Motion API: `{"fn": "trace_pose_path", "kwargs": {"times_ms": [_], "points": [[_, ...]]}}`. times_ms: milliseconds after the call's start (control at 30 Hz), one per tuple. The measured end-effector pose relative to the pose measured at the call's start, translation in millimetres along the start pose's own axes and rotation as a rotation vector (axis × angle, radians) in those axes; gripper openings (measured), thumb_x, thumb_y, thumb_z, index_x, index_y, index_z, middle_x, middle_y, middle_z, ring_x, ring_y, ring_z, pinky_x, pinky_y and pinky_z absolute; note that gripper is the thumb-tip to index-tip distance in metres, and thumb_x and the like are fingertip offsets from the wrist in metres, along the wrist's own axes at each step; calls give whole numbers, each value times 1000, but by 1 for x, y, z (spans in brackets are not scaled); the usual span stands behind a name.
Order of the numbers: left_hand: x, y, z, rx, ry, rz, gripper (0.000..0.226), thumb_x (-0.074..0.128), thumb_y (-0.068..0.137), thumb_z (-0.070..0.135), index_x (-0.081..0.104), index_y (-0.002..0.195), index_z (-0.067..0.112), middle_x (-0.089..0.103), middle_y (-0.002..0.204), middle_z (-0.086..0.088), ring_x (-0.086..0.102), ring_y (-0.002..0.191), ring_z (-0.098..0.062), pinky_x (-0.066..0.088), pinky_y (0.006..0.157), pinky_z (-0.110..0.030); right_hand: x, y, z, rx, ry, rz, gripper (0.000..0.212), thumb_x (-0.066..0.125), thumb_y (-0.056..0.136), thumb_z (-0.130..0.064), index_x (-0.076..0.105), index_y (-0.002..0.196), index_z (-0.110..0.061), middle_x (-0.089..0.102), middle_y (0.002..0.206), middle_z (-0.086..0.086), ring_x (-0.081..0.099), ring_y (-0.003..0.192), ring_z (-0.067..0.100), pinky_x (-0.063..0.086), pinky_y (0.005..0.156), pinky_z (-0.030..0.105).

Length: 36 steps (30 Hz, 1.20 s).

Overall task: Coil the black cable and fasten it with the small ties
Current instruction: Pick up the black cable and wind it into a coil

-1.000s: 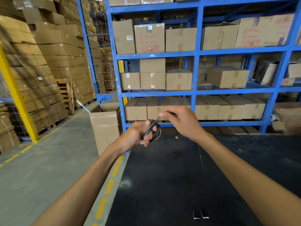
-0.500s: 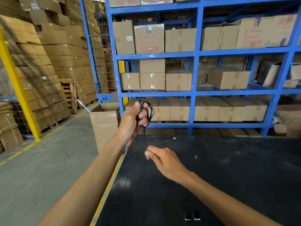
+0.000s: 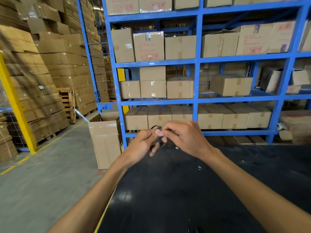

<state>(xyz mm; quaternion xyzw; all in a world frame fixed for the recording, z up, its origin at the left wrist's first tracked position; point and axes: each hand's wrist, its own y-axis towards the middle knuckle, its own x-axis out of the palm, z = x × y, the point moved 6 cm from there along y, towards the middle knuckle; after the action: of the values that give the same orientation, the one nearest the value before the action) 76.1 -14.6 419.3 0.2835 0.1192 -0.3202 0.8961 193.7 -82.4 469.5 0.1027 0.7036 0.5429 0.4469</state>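
Black cable (image 3: pixel 157 140) coiled, gripped by left hand (image 3: pixel 143 143), right hand (image 3: pixel 183 137) pinching it, above black table (image 3: pixel 185 190)

A blue steel rack (image 3: pixel 196 84) fills the upper right of the frame, its shelves loaded with taped cardboard cartons (image 3: pixel 180 88). At left, stacked cartons (image 3: pixel 50 78), a yellow post (image 3: pixel 15 103), a wooden pallet (image 3: pixel 68 103). An open-topped carton (image 3: pixel 105 142) stands on the concrete floor (image 3: pixel 42 182) beside the black tabletop (image 3: pixel 185 190).

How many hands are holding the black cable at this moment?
2. The left hand grips the black cable from the left; the right hand pinches it from the right, over the black table. Fingers may hide part of the cable.
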Motion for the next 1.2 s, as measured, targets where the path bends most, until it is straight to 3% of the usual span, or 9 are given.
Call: {"fn": "trace_pose_path", "kwargs": {"times_ms": [200,433,533,600,700,833,900,1067,1200], "points": [[-4,6,-1,-104,-388,-35,38,36,100,34,59,79,12,34,49,6,28,42,-10,34,45,-18,-8,19,38,139,50,86,42,56,90,-50,73,82,-13,69,66,0,64,58,18,51,55,41],[-10,12,-2,-125,-764,-73,31,42,93,32,58,71,16,34,48,8,26,40,-7,28,42,-20,24,11,67,367,142,128,22,49,101,-33,66,90,-23,48,51,-12,44,47,8,33,51,21],[-13,16,0,-139,-914,5,36,38,92,31,56,65,16,33,43,8,25,36,-7,27,38,-21,47,3,61,462,189,92,15,45,104,-25,58,100,-20,59,66,-8,56,60,11,46,59,31],[-17,17,0,-154,-914,99,41,33,95,29,54,62,17,30,42,9,20,34,-7,21,36,-20,58,-2,56,558,295,125,12,47,103,-19,58,102,-15,65,75,-3,61,66,11,51,62,35],[-25,20,3,-158,-861,222,47,25,98,24,48,57,20,24,40,11,7,40,-10,9,39,-23,71,-11,47,694,498,216,9,54,100,-13,63,100,-15,68,84,-8,62,65,4,50,57,23],[-27,19,6,-173,-901,282,53,23,99,25,47,52,22,24,39,11,5,40,-9,10,33,-20,79,-11,44,764,557,238,9,60,95,-6,65,97,-12,60,112,-4,60,102,11,49,89,18],[-29,19,7,-174,-933,293,53,25,99,26,46,51,21,25,39,11,6,39,-9,11,31,-19,84,-9,43,818,709,214,7,57,97,-5,63,100,-7,64,114,2,63,105,14,51,94,23],[-42,21,5,-185,-788,400,46,29,101,32,40,57,21,22,41,11,8,37,-7,12,31,-19,79,-11,38,786,866,311,8,55,97,-1,62,98,-5,73,84,-5,68,72,1,54,67,16],[-43,23,7,-130,-606,463,45,31,102,37,39,61,20,21,44,10,15,36,-7,17,35,-20,76,-11,35,823,775,381,16,52,100,-6,60,104,-19,71,99,-2,68,85,4,55,74,21]]}}
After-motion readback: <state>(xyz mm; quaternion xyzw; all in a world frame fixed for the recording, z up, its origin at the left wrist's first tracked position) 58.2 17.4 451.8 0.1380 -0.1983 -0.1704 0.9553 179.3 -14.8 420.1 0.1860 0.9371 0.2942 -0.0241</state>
